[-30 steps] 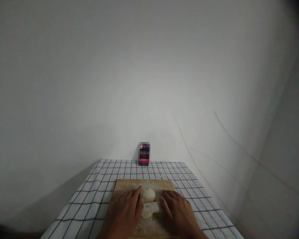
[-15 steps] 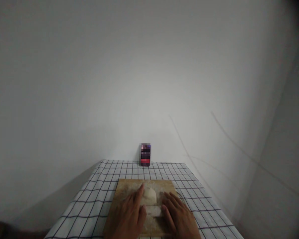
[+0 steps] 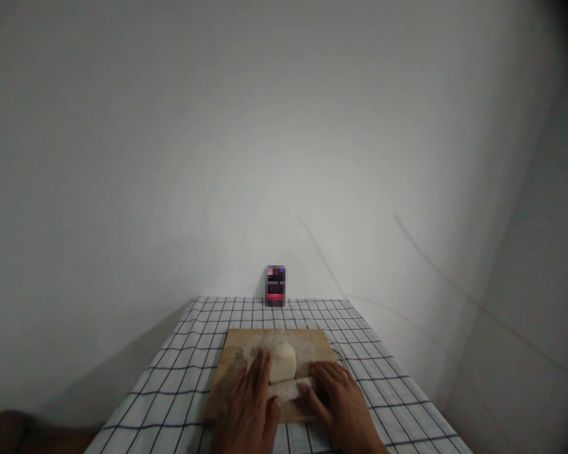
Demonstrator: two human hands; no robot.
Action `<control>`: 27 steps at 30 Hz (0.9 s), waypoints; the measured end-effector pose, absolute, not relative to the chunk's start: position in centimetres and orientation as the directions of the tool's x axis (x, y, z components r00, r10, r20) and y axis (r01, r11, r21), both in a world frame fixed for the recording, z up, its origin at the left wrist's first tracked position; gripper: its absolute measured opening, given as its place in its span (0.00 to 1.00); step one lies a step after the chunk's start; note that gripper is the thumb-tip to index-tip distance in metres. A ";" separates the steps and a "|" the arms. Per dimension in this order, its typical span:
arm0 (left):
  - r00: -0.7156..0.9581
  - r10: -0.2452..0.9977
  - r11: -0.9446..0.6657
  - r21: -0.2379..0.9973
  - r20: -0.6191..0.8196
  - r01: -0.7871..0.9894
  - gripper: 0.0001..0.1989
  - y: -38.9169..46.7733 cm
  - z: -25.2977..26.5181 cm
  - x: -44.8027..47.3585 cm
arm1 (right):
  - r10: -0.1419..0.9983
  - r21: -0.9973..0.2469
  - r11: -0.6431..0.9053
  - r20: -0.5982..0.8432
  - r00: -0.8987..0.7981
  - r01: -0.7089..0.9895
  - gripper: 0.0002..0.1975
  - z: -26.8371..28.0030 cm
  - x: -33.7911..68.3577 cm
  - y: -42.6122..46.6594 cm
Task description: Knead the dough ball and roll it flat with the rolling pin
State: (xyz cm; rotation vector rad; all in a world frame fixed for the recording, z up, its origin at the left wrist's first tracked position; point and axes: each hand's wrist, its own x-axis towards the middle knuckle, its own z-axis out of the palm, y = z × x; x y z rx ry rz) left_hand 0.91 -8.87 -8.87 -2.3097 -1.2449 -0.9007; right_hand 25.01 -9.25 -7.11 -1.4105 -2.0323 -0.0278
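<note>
A pale lump of dough point(image 3: 283, 363) lies on the floury wooden board point(image 3: 312, 340). Just on my side of it is a whitish, flour-dusted rolling pin point(image 3: 288, 390), slightly slanted, its right end farther from me. My left hand point(image 3: 250, 403) lies over the pin's left part, fingers stretched forward, fingertips beside the dough's left edge. The pin's left end is hidden beneath it. My right hand point(image 3: 341, 400) covers the other end, its fingers bent over the pin and the thumb against it.
Under the board a white cloth with dark check lines point(image 3: 170, 378) covers the table. At the far edge a dark, red-banded upright object point(image 3: 275, 287), blurred out, stands against the white wall point(image 3: 284, 157). Something dark shows at the lower left point(image 3: 14, 429).
The rolling pin has come a little towards me on the board and now slants. Both hands moved with it. The camera has tilted down slightly.
</note>
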 end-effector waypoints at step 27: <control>0.352 0.894 -0.447 0.622 0.278 0.642 0.23 -1.0 -2.9 3.4 | 0.776 -0.271 0.421 0.601 -0.189 0.866 0.31 -8.8 24.9 -8.4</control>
